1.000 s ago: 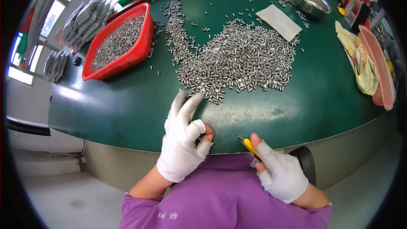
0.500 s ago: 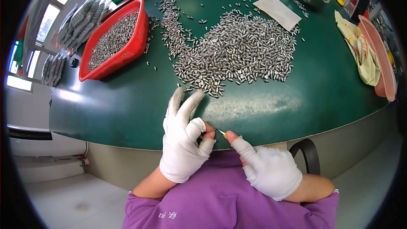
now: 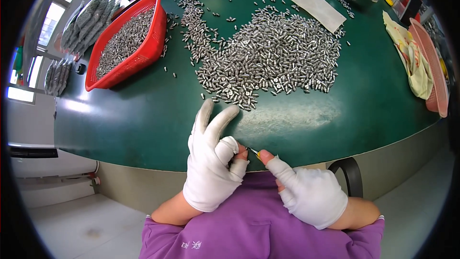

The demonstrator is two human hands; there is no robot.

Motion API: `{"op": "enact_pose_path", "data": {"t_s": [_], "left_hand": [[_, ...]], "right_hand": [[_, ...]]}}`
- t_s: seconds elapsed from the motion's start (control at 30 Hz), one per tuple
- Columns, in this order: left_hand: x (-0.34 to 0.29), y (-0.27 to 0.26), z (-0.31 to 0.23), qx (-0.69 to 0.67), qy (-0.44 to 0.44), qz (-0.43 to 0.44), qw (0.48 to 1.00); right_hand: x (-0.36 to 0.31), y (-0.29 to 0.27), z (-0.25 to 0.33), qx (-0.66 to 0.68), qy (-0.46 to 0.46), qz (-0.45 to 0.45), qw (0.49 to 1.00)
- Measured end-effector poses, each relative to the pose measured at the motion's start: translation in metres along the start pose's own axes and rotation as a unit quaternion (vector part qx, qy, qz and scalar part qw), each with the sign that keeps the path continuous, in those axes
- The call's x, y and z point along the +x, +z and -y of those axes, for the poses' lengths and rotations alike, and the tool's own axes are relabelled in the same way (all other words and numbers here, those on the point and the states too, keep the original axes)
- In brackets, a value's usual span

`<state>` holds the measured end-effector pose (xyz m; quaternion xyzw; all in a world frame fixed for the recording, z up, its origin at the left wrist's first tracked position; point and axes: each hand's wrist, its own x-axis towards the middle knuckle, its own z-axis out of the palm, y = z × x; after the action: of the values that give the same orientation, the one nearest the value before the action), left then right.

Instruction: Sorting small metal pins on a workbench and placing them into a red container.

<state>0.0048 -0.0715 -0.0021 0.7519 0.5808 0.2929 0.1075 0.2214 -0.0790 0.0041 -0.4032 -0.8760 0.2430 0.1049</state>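
Lying near metal parts (image 3: 278, 52), red basket (image 3: 152, 43), white paper (image 3: 318, 10)

Slim yellow tool (image 3: 258, 154) aslant in right hand (image 3: 314, 194), tip by tiny, indistinct piece (image 3: 247, 148) in left hand (image 3: 211, 168)

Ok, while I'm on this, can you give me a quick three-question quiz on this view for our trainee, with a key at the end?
1. Multiple choice: which hand holds the slim yellow tool?
A) left
B) right
C) both

2. True or false: the red basket stands to the right of the pile of metal parts.

3. Open: toward what does the tool's tip point?

Key:
1. B, the right hand.
2. False; the basket is on the left of the pile.
3. The left hand, where thumb and forefinger are pinched together; anything between them is too small to make out.
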Motion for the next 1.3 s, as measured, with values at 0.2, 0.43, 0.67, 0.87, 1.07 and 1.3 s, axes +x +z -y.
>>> {"op": "enact_pose_path", "data": {"t_s": [0.2, 0.43, 0.67, 0.87, 1.07, 1.3], "left_hand": [[0.002, 0.0, -0.001, -0.005, -0.003, 0.025, 1.0], [0.001, -0.001, -0.002, 0.0, 0.006, 0.013, 1.0], [-0.014, 0.0, 0.016, -0.239, -0.039, -0.088, 0.966], [-0.003, -0.004, -0.003, -0.46, -0.189, -0.097, 0.862], [0.008, 0.0, -0.004, -0.52, -0.217, -0.055, 0.824], [0.014, 0.003, -0.01, -0.527, -0.232, -0.028, 0.817]], "right_hand": [[0.01, -0.02, 0.002, -0.006, -0.014, 0.027, 1.0], [0.01, -0.026, 0.002, 0.017, 0.031, 0.033, 0.999], [0.01, -0.062, -0.078, -0.189, 0.156, -0.307, 0.92], [0.017, -0.073, -0.121, -0.32, 0.172, -0.253, 0.897], [0.075, -0.079, -0.075, -0.152, -0.113, -0.235, 0.953], [0.133, -0.056, -0.063, -0.135, -0.181, -0.198, 0.954]]}}
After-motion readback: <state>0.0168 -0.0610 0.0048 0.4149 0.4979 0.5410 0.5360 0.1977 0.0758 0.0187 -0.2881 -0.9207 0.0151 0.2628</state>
